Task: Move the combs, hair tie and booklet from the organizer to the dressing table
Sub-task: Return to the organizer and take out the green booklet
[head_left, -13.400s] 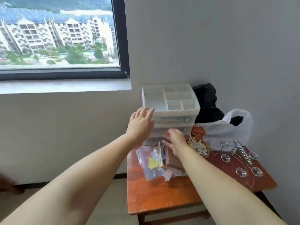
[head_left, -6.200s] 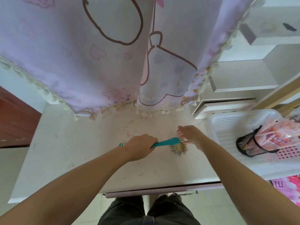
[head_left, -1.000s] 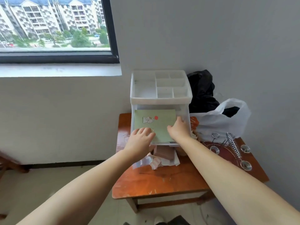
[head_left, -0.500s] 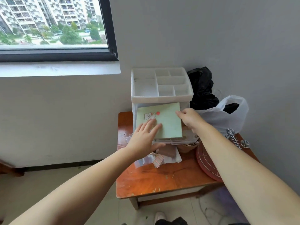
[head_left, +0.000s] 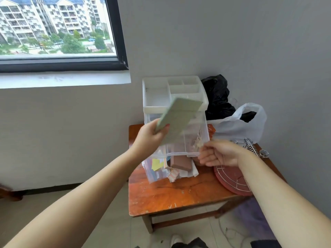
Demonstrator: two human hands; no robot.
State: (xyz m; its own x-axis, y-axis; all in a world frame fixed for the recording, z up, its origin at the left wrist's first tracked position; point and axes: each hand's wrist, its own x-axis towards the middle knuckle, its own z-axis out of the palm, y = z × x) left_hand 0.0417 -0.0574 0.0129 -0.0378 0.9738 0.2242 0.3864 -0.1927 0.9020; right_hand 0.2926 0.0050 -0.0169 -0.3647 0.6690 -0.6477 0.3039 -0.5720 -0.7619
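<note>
The pale green booklet (head_left: 179, 120) is lifted clear of the organizer (head_left: 174, 97), long axis slanting up-right, pinched at its lower corner by the left hand (head_left: 150, 137). The right hand (head_left: 217, 154), loosely curled and empty, hangs by the open drawer (head_left: 189, 140).

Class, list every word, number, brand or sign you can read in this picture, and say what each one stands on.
No text can be read anywhere.
Green booklet, held up in the left hand: the side facing the camera shows no legible print.
White sticker with red borders on the wooden table: no legible writing.
Clear packet with a yellow shape: any print is too blurred.
White plastic bag: plain.
</note>
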